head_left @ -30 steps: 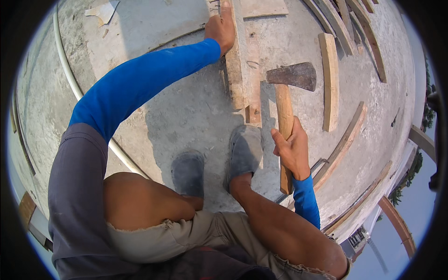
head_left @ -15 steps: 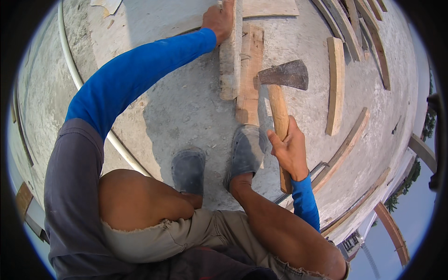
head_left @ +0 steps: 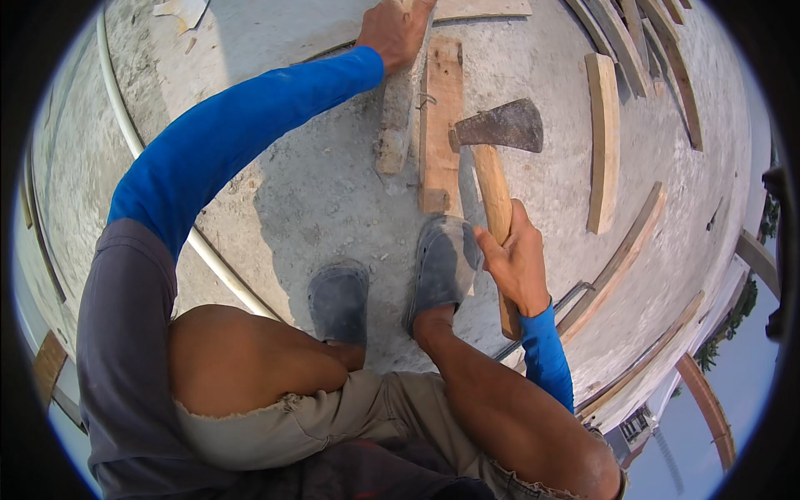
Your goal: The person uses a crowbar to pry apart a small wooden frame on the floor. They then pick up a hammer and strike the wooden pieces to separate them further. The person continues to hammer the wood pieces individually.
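My right hand (head_left: 518, 260) is wrapped round the wooden handle of an axe (head_left: 497, 196). Its dark, worn metal head is raised at the upper end, with the blade toward the right. At the top of the view my left hand (head_left: 394, 35) grips a weathered wooden plank (head_left: 395, 125), whose lower end tilts a little to the left. Just right of that plank lies a reddish-brown wooden board (head_left: 442, 117) with a bent nail at its left edge. The axe head overlaps this board's right edge in view; whether they touch I cannot tell.
My feet in grey clogs (head_left: 443, 262) stand close below the board. Several lumber pieces lie to the right, among them a short pale beam (head_left: 603, 142) and a longer strip (head_left: 612, 262). A white pipe (head_left: 218, 265) runs along the left. A flat wooden sheet (head_left: 483, 8) lies at the far edge.
The weathered plank's lower end has swung left, away from the reddish-brown board, and a gap now shows between them. The axe stays in my right hand, nearly still.
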A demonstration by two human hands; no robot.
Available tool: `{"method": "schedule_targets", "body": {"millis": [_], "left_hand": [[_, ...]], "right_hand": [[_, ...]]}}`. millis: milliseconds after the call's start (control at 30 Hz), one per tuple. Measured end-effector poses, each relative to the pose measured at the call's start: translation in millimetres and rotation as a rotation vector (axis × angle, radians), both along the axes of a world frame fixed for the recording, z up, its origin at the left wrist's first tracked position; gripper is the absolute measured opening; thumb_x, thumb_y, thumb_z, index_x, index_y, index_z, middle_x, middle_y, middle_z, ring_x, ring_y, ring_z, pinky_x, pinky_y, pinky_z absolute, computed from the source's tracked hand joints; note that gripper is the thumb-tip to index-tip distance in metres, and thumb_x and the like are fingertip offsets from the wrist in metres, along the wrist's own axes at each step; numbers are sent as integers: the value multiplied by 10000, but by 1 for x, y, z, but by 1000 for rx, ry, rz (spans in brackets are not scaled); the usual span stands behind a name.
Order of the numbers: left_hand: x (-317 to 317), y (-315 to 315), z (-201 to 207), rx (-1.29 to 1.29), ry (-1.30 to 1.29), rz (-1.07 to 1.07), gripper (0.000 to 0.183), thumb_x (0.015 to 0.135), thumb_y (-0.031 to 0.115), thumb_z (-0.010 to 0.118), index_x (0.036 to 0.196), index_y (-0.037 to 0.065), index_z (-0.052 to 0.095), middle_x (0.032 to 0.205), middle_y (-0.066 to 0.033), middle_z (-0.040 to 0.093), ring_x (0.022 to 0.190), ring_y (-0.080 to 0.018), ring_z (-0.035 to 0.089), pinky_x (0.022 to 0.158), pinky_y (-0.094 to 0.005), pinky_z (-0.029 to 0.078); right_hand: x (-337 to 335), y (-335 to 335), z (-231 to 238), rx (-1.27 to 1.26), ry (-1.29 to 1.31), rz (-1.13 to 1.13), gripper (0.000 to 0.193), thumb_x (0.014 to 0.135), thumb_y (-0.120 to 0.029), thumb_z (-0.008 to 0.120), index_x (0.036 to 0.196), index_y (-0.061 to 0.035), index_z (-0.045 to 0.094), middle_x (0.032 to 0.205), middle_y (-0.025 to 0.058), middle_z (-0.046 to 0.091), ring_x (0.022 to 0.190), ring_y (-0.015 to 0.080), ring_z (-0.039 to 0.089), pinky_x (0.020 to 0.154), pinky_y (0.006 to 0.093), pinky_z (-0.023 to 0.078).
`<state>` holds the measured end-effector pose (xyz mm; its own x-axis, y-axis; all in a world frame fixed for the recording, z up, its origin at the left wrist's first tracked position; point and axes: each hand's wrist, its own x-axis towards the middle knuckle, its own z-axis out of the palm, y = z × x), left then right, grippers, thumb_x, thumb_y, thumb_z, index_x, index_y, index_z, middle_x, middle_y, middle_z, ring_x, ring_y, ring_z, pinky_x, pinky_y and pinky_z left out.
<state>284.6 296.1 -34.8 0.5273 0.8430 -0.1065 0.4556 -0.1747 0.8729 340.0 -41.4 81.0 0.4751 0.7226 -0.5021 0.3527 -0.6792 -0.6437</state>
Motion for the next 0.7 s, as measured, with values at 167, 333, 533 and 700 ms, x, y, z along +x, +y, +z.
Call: {"method": "schedule_targets", "body": {"millis": [167,333,533,700], "left_hand": [[0,0,5,76,24,-47,792,1048,628,487,930,-111,744,868,-292,741,833,-374,740,822,-488,582],[4,3,8,124,46,-79,779,1042,619,503,923,-112,746,862,-298,740,825,-383,743,811,-492,586],[14,6,9,162,67,-104,764,1035,608,522,915,-113,748,855,-305,739,815,-393,748,799,-497,592],[13,10,12,181,78,-120,752,1030,598,538,908,-113,749,850,-312,738,807,-402,751,788,-502,597]], "right_hand": [[1,9,-4,14,31,41,344,963,-91,736,1239,32,571,725,73,623,543,147,630,506,307,507],[5,24,-1,3,58,22,350,945,-137,735,1196,33,559,787,231,661,689,356,695,617,409,536],[8,31,-2,45,65,8,359,944,-114,726,1228,34,565,756,148,638,616,248,655,574,359,519],[6,42,-3,-62,109,-25,368,919,-126,732,1199,40,559,869,310,702,812,457,735,733,462,561]]}}
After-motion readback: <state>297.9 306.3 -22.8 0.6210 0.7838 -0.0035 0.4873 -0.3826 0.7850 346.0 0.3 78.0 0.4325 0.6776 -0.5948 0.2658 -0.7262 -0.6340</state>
